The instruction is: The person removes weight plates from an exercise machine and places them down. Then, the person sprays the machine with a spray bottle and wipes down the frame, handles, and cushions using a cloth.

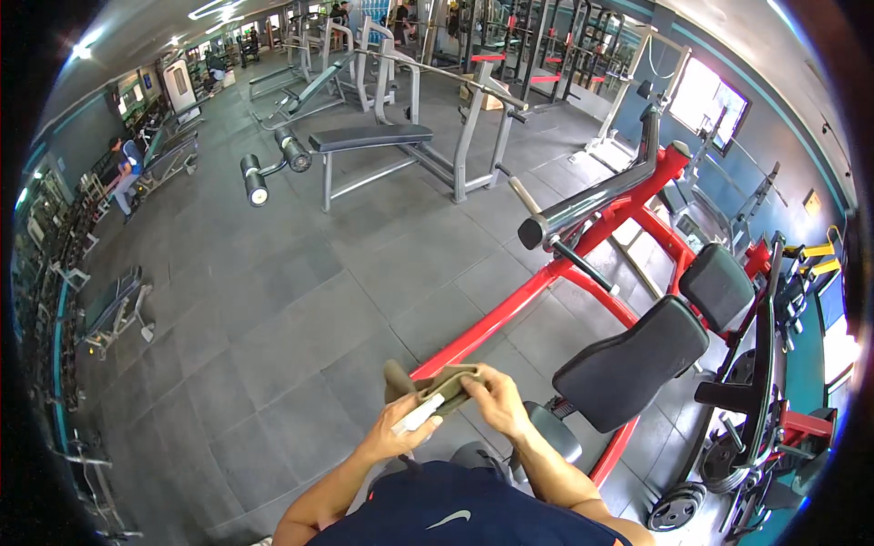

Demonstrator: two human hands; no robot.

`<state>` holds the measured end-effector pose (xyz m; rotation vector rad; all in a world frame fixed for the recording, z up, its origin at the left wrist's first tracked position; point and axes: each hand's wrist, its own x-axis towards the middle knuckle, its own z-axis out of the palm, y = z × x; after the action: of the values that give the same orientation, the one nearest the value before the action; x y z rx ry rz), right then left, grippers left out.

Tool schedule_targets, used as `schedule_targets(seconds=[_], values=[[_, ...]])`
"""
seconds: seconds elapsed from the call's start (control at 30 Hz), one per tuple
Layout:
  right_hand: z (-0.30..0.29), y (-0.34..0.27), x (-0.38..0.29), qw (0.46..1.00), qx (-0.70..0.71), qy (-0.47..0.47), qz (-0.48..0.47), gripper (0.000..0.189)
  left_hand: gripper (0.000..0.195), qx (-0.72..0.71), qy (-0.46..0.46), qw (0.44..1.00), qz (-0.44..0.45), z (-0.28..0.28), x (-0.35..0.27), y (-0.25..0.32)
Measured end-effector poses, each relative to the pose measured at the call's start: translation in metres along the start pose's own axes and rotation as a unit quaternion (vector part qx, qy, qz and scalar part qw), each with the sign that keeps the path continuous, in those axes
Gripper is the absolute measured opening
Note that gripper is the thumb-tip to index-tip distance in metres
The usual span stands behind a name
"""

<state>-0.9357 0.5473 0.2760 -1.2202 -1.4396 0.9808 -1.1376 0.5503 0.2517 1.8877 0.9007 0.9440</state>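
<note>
In front of my torso both hands grip an olive-green cloth (403, 381), bunched and folded over at its top edge. My left hand (390, 431) has its fingers around the near side, and a flat white item (419, 413) lies under its thumb. Whether that item is paper or something stiffer, I cannot tell. My right hand (502, 403) pinches the cloth's folded upper edge between thumb and fingers. Behind the cloth runs the red frame beam (478, 333) of a weight machine.
A red-framed machine with a black padded backrest (635, 362) stands close on my right. Weight plates (676, 506) lean near its base. Ahead is a bench press station (372, 136) with a barbell (444, 76). An incline bench (115, 307) and a seated person (126, 170) are at left.
</note>
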Motion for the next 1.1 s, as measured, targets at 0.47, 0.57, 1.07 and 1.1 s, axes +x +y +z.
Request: schedule_targets(seconds=[0.47, 0.57, 1.07, 1.1], values=[[-0.04, -0.015, 0.103, 0.987, 0.142, 0.06, -0.047, 0.013, 0.102, -0.269, -0.374, 0.887, 0.014, -0.048, 0.164, -0.001], [-0.059, -0.016, 0.132, 0.986, 0.15, 0.039, -0.057, 0.015, 0.09, -0.179, -0.386, 0.904, 0.029, -0.041, 0.202, -0.007], [-0.212, -0.09, 0.248, 0.916, 0.22, 0.334, -0.025, 0.04, 0.039, -0.009, -0.241, 0.903, 0.356, -0.061, 0.411, 0.044], [-0.241, -0.11, 0.259, 0.915, 0.186, 0.353, -0.055, 0.042, 0.039, -0.001, -0.215, 0.89, 0.402, -0.054, 0.445, 0.065]])
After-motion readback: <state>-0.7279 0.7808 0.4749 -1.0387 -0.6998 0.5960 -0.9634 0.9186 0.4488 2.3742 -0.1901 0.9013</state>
